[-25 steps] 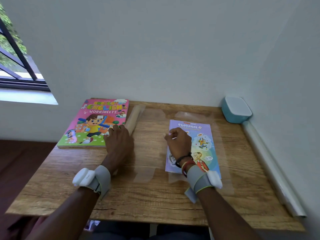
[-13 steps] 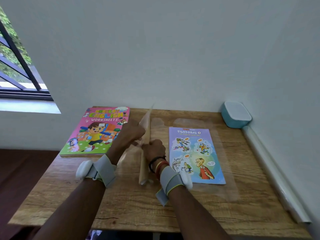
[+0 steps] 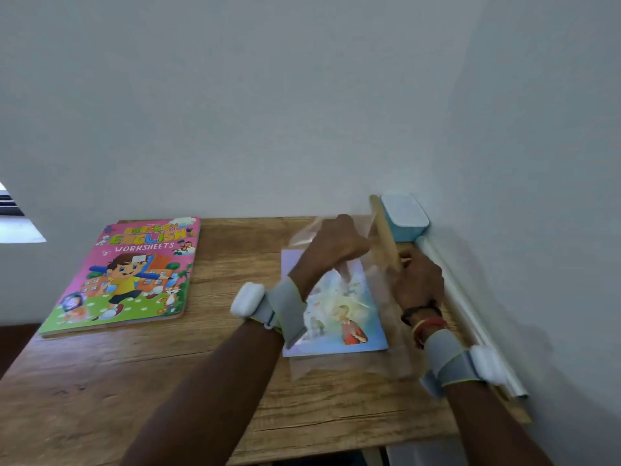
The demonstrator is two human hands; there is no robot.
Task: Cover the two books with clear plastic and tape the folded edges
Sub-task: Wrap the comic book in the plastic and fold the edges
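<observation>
1. Now glossy clear plastic (image 3: 349, 364) drapes over the thin blue book (image 3: 339, 314), right of centre on the grained wooden table (image 3: 134, 381); the pink book (image 3: 124, 274) lies flat at left.
2. Above it, the left hand (image 3: 336, 243) clenches the plastic; the right hand (image 3: 418, 280) grasps the tan tube (image 3: 386, 237).
3. Half a second ago the tube stood between the books; it has crossed to the right.

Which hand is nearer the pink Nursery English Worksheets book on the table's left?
Left. The left hand, gripping the clear plastic sheet, is above the purple illustrated book, right of the pink Worksheets book; the right hand, holding the tan roll, is farther right.
</observation>
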